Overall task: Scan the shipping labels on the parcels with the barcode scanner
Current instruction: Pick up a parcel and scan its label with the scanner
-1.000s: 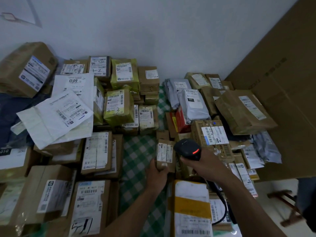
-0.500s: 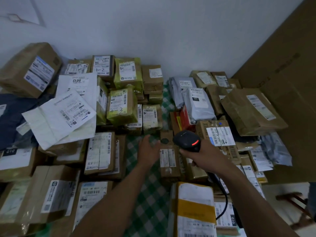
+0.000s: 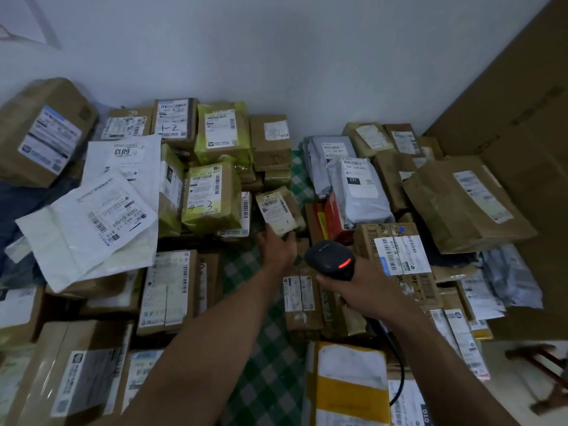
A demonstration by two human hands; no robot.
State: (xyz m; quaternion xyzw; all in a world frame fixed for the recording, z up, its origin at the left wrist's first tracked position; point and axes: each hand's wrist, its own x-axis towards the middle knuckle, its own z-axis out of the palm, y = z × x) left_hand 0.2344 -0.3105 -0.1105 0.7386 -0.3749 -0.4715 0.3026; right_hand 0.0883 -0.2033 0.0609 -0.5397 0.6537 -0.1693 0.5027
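Observation:
My right hand (image 3: 365, 287) grips a black barcode scanner (image 3: 330, 259) with a lit red strip, its cable trailing down toward me. My left hand (image 3: 276, 245) reaches forward and holds the near end of a small brown parcel (image 3: 281, 212), tilted up so its white barcode label faces me. The scanner sits just right of and below that parcel. A narrow brown box (image 3: 299, 298) with a white label lies flat beneath the scanner on the green checked cloth (image 3: 261, 379).
Many labelled cardboard boxes and mailers crowd both sides: white mailers (image 3: 92, 222) and yellow-taped boxes (image 3: 212, 198) at left, grey bags (image 3: 356, 189) and a brown paper bag (image 3: 464, 204) at right. A large cardboard sheet (image 3: 522, 103) leans at right. A yellow-banded parcel (image 3: 350, 385) lies near me.
My left hand let go of the narrow box, reached forward over the cloth and took hold of a small parcel farther back. The scanner stayed roughly in place.

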